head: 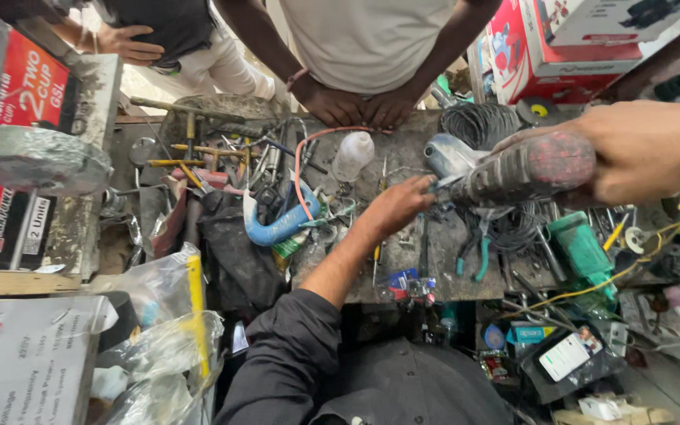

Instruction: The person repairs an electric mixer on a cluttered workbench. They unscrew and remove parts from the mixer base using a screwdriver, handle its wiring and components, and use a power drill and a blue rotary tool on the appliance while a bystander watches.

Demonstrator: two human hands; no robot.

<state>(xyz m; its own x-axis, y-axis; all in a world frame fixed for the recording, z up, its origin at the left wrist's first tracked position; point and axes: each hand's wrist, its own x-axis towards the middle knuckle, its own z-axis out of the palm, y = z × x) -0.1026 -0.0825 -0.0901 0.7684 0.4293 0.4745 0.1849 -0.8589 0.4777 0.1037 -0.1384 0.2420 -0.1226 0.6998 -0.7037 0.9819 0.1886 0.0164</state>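
My right hand [647,149] reaches in from the right edge and grips the rear of a dusty grey and red power tool [513,169], held above the workbench [403,157]. The tool's pale metal head [446,153] points left. My left hand [399,203], on a dark-sleeved arm, reaches up from the bottom. Its fingers pinch at the front of the tool, just under the head. What sits between those fingertips is too small to tell.
Across the bench another person rests both hands [356,106] on its far edge. A second person's hand [127,43] shows top left. Near my hands lie a white bottle [353,155], a blue handle [281,224], a wire coil [478,122], teal pliers [474,256] and a green tool [584,252].
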